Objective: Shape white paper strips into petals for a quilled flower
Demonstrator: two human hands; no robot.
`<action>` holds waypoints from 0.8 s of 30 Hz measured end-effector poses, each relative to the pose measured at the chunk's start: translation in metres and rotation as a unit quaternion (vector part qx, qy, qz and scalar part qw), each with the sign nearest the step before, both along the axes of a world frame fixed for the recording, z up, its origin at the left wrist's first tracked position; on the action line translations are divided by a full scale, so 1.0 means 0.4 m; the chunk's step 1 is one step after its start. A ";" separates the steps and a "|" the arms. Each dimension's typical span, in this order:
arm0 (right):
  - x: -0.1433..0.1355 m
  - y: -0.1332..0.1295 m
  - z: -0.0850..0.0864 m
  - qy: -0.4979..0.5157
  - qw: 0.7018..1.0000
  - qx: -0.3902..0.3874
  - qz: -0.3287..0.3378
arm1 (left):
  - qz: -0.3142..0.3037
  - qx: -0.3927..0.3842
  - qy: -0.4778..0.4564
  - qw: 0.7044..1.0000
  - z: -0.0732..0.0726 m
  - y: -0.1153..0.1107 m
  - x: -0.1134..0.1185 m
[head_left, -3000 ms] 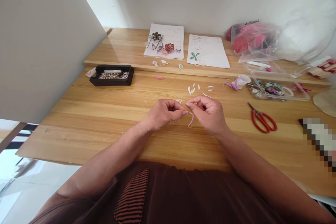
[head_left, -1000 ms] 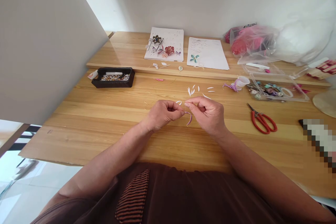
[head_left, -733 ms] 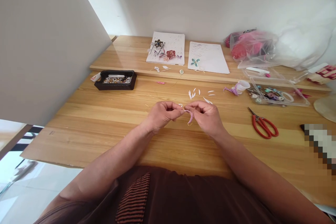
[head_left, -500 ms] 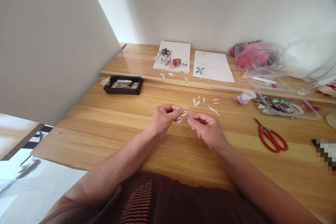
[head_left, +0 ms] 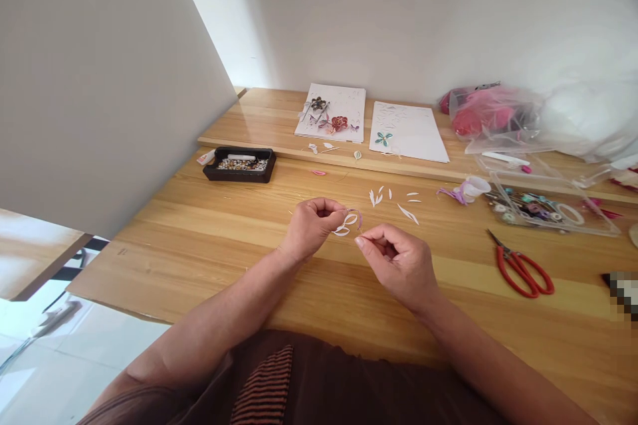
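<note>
Pinching a curved purple strip (head_left: 360, 220) by its upper end, the left hand (head_left: 313, 231) hangs over the middle of the table (head_left: 199, 239), well in from the near edge. The strip arches over towards the right hand (head_left: 399, 264), whose thumb and forefinger come together at its lower end — a narrow pinch on a tip too fine to show clearly.

Just beside the left fingertips, beneath the strip, white leaf-shaped loops (head_left: 341, 234) lie on the tabletop. Nearer the far edge, small white slips (head_left: 372, 198) are scattered in a loose group, and a longer white piece (head_left: 409, 214) sits a little towards the right edge.

Pliers (head_left: 509, 255) with red handles rest to the right of the right hand, nose pointing to the far edge, handles spread towards the near right corner. A black tray (head_left: 239, 175) of beads stands at the far left corner; a pink leaf shape (head_left: 318, 173) lies along the far edge. Towards the far right corner come a white cup (head_left: 477, 186) with purple thread (head_left: 452, 196) beside it, then a clear box (head_left: 568, 224) of small parts.

On the raised shelf (head_left: 269, 113) behind, a paper stack (head_left: 351, 98) bears a red flower (head_left: 339, 123) — and a second sheet (head_left: 421, 136) has a teal flower (head_left: 383, 139) near its front left corner.
</note>
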State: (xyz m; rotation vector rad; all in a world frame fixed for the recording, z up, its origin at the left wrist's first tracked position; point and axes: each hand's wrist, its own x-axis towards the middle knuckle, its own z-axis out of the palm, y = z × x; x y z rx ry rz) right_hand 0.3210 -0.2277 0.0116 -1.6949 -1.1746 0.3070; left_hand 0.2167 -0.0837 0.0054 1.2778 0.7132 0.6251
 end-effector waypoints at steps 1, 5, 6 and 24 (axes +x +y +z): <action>0.003 -0.002 0.005 -0.047 0.999 0.016 -0.012 | -0.016 0.010 0.014 1.000 0.002 -0.001 -0.002; 0.024 -0.002 0.021 -0.189 0.978 0.076 -0.047 | -0.089 0.049 0.070 0.992 0.009 -0.009 -0.009; 0.030 0.000 0.022 -0.201 0.975 0.084 -0.050 | -0.106 0.052 0.080 0.990 0.011 -0.011 -0.011; 0.069 0.045 -0.036 0.161 0.987 -0.019 -0.010 | -0.136 -0.013 0.019 0.990 0.015 -0.014 -0.012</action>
